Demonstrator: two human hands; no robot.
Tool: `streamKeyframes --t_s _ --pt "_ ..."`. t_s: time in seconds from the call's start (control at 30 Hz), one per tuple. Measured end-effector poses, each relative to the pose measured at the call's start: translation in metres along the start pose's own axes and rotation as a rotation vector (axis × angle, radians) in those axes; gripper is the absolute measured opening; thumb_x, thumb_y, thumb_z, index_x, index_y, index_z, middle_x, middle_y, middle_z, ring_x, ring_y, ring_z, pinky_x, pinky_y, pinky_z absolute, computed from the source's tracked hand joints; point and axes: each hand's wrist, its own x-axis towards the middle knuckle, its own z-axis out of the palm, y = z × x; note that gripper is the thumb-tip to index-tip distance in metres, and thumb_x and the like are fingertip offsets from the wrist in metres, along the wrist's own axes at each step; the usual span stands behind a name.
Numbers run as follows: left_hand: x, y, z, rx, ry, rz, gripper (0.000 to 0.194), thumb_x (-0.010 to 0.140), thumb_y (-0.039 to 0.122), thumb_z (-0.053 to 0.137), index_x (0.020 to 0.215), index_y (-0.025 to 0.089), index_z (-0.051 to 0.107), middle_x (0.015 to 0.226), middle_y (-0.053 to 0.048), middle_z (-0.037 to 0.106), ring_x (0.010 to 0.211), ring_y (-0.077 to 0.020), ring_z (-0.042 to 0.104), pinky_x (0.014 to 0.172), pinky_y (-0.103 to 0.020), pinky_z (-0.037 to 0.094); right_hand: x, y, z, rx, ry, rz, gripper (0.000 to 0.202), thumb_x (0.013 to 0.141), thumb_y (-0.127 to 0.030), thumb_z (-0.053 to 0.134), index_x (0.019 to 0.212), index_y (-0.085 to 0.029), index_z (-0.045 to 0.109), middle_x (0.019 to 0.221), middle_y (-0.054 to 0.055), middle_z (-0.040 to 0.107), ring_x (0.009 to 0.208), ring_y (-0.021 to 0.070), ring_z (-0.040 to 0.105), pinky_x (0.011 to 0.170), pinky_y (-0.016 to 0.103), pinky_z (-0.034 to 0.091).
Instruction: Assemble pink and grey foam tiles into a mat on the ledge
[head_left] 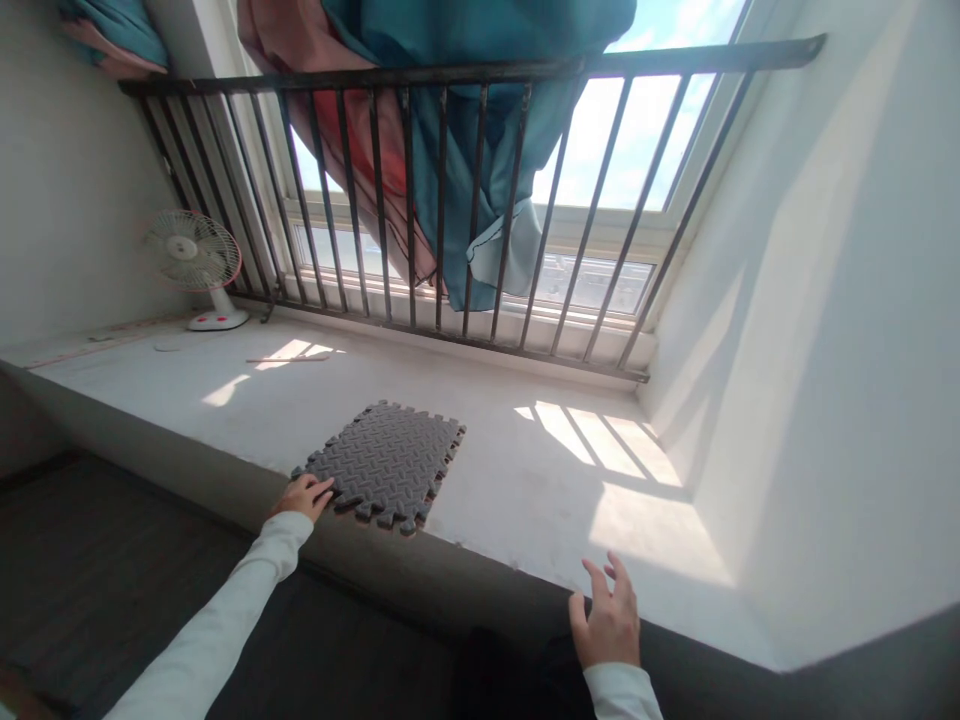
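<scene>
The mat (pixel 390 455) reaches the sill's (pixel 510 450) edge; a tug from the left hand (pixel 301 496), grip unclear, could drop it. The right hand (pixel 609 620) is empty, fingers apart.

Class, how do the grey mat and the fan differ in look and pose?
The grey mat lies flat, while the fan stands upright. The mat has toothed edges; the fan, a round cage. The left hand is at the mat's corner, away from the fan. Both rest on the pale ledge.
</scene>
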Motion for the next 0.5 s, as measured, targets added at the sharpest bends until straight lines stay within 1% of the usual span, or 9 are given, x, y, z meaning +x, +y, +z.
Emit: streamKeyframes --t_s 0.07,0.1,0.17,0.23,0.27,0.33,0.4,0.43,0.5 --pt "-0.001 0.016 -0.008 0.068 0.010 -0.012 0.027 0.071 0.032 0.046 0.088 0.023 0.066 0.098 -0.008 0.059 0.087 -0.0232 0.054 0.074 -0.035 0.046 0.000 0.001 0.001 -0.004 -0.002 -0.003 0.028 0.071 -0.019 0.039 0.093 -0.012 0.055 0.117 0.016 0.039 0.094 0.0245 0.047 0.076 0.037 0.042" --pt "-0.002 0.029 -0.012 0.067 0.008 0.017 0.027 0.073 0.031 0.045 0.089 0.023 0.065 0.102 -0.009 0.058 0.090 -0.0242 0.052 0.075 -0.035 0.045 0.000 0.002 0.002 -0.007 -0.002 -0.006 0.028 0.072 -0.019 0.039 0.093 -0.012 0.055 0.116 0.016 0.039 0.094 0.0244 0.047 0.076 0.037 0.042" --pt "-0.005 0.064 -0.020 0.015 -0.041 0.166 0.027 0.077 0.029 0.042 0.094 0.024 0.063 0.107 -0.007 0.058 0.096 -0.0236 0.050 0.080 -0.036 0.042 0.001 0.002 0.002 -0.015 0.000 -0.017 0.028 0.072 -0.020 0.039 0.093 -0.012 0.056 0.116 0.016 0.039 0.093 0.0243 0.047 0.076 0.037 0.042" --pt "-0.007 0.105 -0.023 -0.026 -0.134 0.363 0.028 0.078 0.027 0.043 0.098 0.026 0.061 0.107 -0.005 0.059 0.102 -0.0213 0.048 0.086 -0.035 0.038 0.002 0.001 0.002 -0.022 0.004 -0.027 0.028 0.072 -0.020 0.038 0.093 -0.011 0.056 0.115 0.017 0.040 0.093 0.0242 0.047 0.075 0.037 0.042" --pt "-0.007 0.126 -0.024 -0.028 -0.199 0.448 0.028 0.077 0.026 0.044 0.101 0.027 0.060 0.110 -0.003 0.059 0.104 -0.0210 0.047 0.086 -0.035 0.037 0.002 0.001 0.001 -0.025 0.005 -0.032 0.028 0.072 -0.020 0.038 0.092 -0.011 0.056 0.115 0.017 0.040 0.092 0.0241 0.048 0.074 0.037 0.043" --pt "-0.006 0.161 -0.021 0.004 -0.396 0.601 0.030 0.075 0.024 0.049 0.103 0.026 0.059 0.113 -0.002 0.058 0.106 -0.0211 0.046 0.089 -0.036 0.035 0.002 0.000 0.001 -0.032 0.010 -0.043 0.028 0.072 -0.020 0.038 0.092 -0.011 0.056 0.114 0.017 0.041 0.091 0.0238 0.048 0.073 0.036 0.043" --pt "-0.003 0.187 -0.016 0.067 -0.557 0.671 0.027 0.070 0.021 0.055 0.095 0.024 0.063 0.110 -0.003 0.060 0.104 -0.0217 0.049 0.090 -0.037 0.034 0.001 0.003 0.001 -0.041 0.021 -0.056 0.028 0.072 -0.022 0.037 0.091 -0.011 0.056 0.114 0.017 0.041 0.090 0.0237 0.049 0.071 0.036 0.044" --pt "-0.001 0.195 -0.013 0.096 -0.605 0.677 0.025 0.067 0.018 0.057 0.090 0.023 0.065 0.107 -0.004 0.062 0.101 -0.0220 0.051 0.090 -0.037 0.034 0.001 0.005 0.002 -0.045 0.029 -0.063 0.029 0.072 -0.022 0.037 0.091 -0.011 0.056 0.114 0.017 0.041 0.089 0.0238 0.049 0.070 0.036 0.044" --pt "0.002 0.206 -0.007 0.134 -0.644 0.655 0.023 0.063 0.010 0.058 0.079 0.022 0.067 0.101 -0.005 0.064 0.097 -0.0223 0.054 0.089 -0.038 0.035 0.000 0.012 0.004 -0.052 0.052 -0.084 0.029 0.072 -0.024 0.038 0.090 -0.012 0.056 0.113 0.017 0.042 0.087 0.0234 0.050 0.067 0.036 0.045"
